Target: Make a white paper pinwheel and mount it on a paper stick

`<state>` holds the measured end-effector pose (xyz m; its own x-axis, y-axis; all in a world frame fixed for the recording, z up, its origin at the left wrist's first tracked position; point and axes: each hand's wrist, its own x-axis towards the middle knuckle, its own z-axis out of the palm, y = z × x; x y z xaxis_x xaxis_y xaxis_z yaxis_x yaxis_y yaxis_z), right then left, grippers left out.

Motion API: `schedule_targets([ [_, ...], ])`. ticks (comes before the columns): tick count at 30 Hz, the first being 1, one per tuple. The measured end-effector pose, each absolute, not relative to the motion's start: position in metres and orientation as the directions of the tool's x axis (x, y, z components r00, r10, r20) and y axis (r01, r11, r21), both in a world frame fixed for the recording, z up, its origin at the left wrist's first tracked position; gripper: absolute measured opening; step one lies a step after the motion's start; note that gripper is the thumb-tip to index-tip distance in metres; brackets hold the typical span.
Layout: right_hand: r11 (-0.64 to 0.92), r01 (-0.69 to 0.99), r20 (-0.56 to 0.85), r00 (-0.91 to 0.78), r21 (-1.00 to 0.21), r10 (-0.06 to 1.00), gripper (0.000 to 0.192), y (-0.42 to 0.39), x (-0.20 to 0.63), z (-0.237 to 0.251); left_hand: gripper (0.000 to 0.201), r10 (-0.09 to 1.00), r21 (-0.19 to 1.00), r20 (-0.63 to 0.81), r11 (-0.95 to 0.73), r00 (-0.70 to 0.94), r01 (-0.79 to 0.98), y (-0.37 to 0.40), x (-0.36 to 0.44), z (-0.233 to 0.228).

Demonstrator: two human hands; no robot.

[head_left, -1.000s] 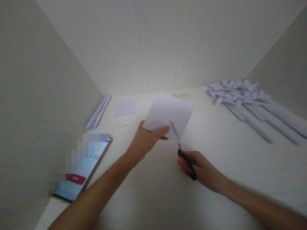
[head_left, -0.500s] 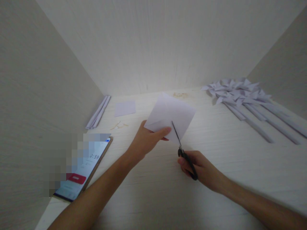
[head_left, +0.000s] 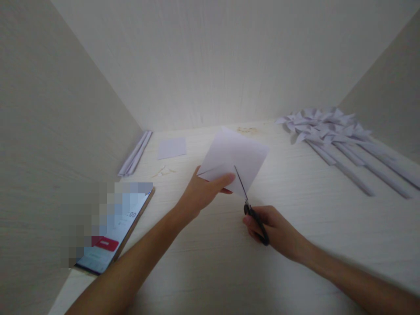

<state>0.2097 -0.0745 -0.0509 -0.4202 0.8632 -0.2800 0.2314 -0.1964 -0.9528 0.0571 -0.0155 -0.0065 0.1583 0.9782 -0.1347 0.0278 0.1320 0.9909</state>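
My left hand [head_left: 201,192] pinches the near corner of a white square paper sheet [head_left: 238,155], held tilted above the pale wooden table [head_left: 229,271]. My right hand [head_left: 274,229] grips black-handled scissors [head_left: 251,205]. Their blades point up and away into the sheet's lower edge, just right of my left thumb. A cut line runs from a corner toward the middle of the sheet on the left side.
A phone [head_left: 111,234] showing a timer lies at the near left. Folded paper strips [head_left: 135,153] rest by the left wall, a small paper square [head_left: 171,148] behind them. Several paper pinwheels [head_left: 331,131] on paper sticks lie at the far right. Walls enclose three sides.
The scissor blades have slid a little further into the sheet. The phone's timer reading has changed. Both hands stay almost in place.
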Motion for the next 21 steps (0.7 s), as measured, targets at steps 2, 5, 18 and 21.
schedule_targets([
  [2,-0.176,0.257,-0.275,-0.426,-0.95,0.862,0.043,-0.073,0.21,-0.048,0.019,0.982,0.991,-0.13,0.128,0.138,0.022,-0.015,0.057,-0.008],
  [5,-0.139,0.29,-0.261,-0.442,-0.947,0.858,0.044,-0.071,0.21,-0.046,0.022,0.992,0.994,-0.108,0.107,0.062,0.014,-0.013,0.056,-0.009],
  [18,-0.022,0.169,-0.085,-0.378,-0.985,0.922,0.045,-0.066,0.21,-0.054,0.024,0.998,0.976,-0.005,0.018,0.06,-0.218,-0.005,0.06,-0.02],
  [21,-0.021,0.124,-0.079,-0.486,-0.992,0.87,0.048,-0.068,0.211,-0.054,0.022,0.999,0.951,0.015,-0.025,-0.034,-0.308,-0.004,0.063,-0.019],
])
